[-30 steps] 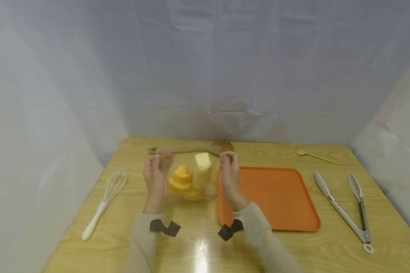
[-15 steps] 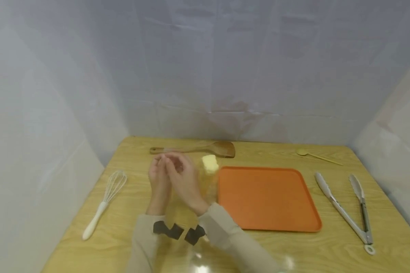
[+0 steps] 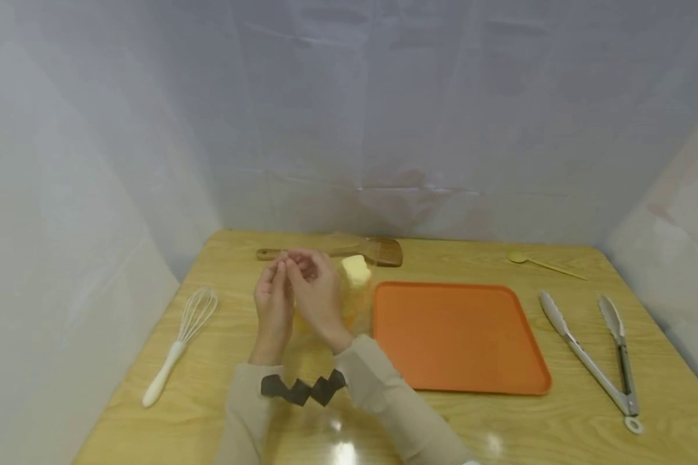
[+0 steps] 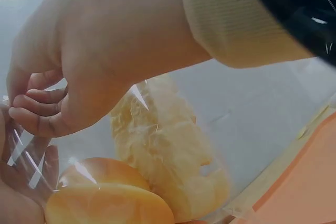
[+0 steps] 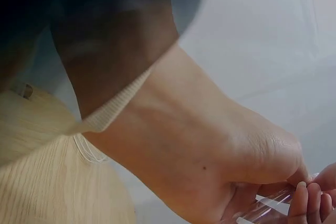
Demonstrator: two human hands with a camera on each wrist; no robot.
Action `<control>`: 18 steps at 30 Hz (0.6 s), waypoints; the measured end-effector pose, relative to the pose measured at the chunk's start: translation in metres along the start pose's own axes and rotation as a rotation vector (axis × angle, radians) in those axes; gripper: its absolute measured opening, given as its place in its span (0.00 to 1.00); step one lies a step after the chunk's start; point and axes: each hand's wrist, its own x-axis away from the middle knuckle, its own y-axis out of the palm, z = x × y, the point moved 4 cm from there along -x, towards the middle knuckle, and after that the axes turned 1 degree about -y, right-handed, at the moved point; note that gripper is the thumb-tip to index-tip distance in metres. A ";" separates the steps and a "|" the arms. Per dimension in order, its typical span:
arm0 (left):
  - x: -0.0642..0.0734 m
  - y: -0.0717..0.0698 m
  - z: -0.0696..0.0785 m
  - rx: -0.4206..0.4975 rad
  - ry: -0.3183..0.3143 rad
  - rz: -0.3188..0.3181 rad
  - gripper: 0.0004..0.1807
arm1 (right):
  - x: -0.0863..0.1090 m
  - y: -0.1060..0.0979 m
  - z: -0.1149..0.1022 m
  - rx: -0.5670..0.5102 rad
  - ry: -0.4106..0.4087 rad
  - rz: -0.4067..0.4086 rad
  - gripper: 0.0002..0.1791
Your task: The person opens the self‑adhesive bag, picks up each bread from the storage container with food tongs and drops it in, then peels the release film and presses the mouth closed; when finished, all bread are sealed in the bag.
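A clear plastic bag (image 4: 26,156) hangs between the two hands, held up over the table. My left hand (image 3: 273,307) pinches its gathered edge between thumb and fingers. Right beside it, my right hand (image 3: 320,300) pinches the same bunched film, the fingertips of both hands meeting. Through the film in the left wrist view, glossy orange-yellow bun-shaped pieces (image 4: 110,205) show beneath a crinkled pale yellow piece (image 4: 157,129). In the head view a pale yellow block (image 3: 356,270) shows at the right of the hands, while the rest of the contents is mostly hidden behind them.
An orange tray (image 3: 459,336) lies just right of the hands. A white whisk (image 3: 177,349) lies at the left, and a wooden spatula (image 3: 386,252) behind the hands. Spread metal tongs (image 3: 587,355) and a small yellow spoon (image 3: 543,263) lie at the right.
The right hand has moved left from the tray's edge to meet the left hand, bringing the bag's sides together. Over the last half second both hands stay nearly in place, fingertips rising slightly.
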 end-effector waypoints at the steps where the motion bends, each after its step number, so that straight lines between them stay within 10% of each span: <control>1: 0.000 0.000 0.000 -0.002 0.000 -0.007 0.07 | 0.000 0.000 0.000 -0.009 0.001 -0.001 0.10; 18: 0.000 0.000 0.000 -0.107 -0.002 -0.019 0.09 | -0.001 -0.003 -0.009 0.130 -0.064 -0.038 0.07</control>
